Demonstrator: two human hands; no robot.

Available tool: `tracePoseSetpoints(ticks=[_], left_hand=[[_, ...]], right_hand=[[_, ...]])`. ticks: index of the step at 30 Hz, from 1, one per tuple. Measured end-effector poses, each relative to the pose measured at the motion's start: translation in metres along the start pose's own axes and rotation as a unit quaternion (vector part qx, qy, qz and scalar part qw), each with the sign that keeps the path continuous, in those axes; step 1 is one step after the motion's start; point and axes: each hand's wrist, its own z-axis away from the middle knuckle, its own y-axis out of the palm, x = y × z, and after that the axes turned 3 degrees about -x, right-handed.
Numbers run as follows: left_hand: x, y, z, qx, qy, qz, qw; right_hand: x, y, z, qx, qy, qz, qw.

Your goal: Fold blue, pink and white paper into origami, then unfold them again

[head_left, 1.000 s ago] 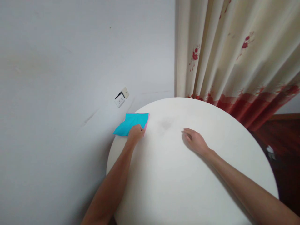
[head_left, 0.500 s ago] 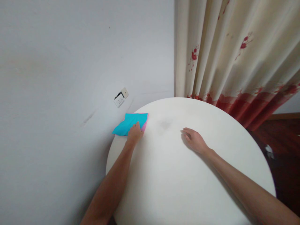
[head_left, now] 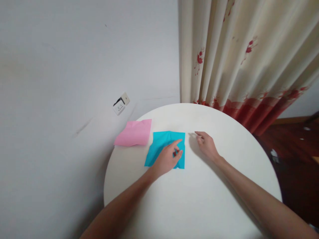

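Note:
A blue cloth (head_left: 159, 142) lies spread on the white round table (head_left: 189, 205), its surface a little creased. My left hand (head_left: 168, 158) is over the lower right part of it, index finger stretched out and thumb apart, gripping nothing. Whether its fingertips touch the cloth I cannot tell. To the left lies a pink cloth (head_left: 134, 133), near the table edge by the wall. My right hand (head_left: 206, 145) is held low over the table, right of the blue cloth, with fingers loosely bent and holding nothing.
A pale wall (head_left: 62, 99) with a socket (head_left: 119, 107) runs along the table's left side. Behind the table hangs a cream curtain (head_left: 224, 66) with red patterns. Dark wooden floor (head_left: 296, 156) shows at the right.
The blue cloth has moved right, off the pink one, and lies on the table. My left hand has moved right with it and let go. My right hand has barely shifted.

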Motion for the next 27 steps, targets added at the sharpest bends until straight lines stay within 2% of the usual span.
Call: tracePoseSetpoints(ticks=[2,4,6,9,11,13,17,20,24,27], left_hand=[[0.007,-0.005,-0.005,-0.043,0.031,-0.009,0.999],[0.025,-0.012,-0.014,-0.075,0.059,-0.067,0.993],[0.042,-0.012,-0.020,-0.038,0.102,-0.121,0.987],[0.054,0.001,-0.020,0.050,0.141,-0.177,0.973],[0.051,0.014,-0.016,0.078,0.149,-0.201,0.965],[0.046,0.025,-0.013,0.077,0.145,-0.221,0.961],[0.037,0.035,-0.007,0.051,0.116,-0.249,0.960],[0.030,0.036,-0.001,0.026,0.087,-0.272,0.958],[0.023,0.033,0.003,-0.009,0.051,-0.303,0.951],[0.029,0.032,-0.002,-0.025,0.075,-0.287,0.955]], right_hand=[[0.008,-0.003,0.000,-0.038,0.000,0.002,0.999],[0.021,-0.005,0.003,-0.072,-0.016,0.006,0.997],[0.038,-0.004,0.010,-0.066,-0.032,0.021,0.997],[0.059,0.006,0.030,0.055,-0.071,0.086,0.992],[0.065,0.017,0.043,0.136,-0.097,0.152,0.974],[0.063,0.028,0.053,0.173,-0.080,0.204,0.960],[0.050,0.043,0.057,0.163,-0.042,0.239,0.956],[0.044,0.046,0.051,0.158,-0.038,0.247,0.955],[0.041,0.040,0.040,0.201,-0.096,0.233,0.947],[0.039,0.034,0.032,0.247,-0.153,0.203,0.935]])
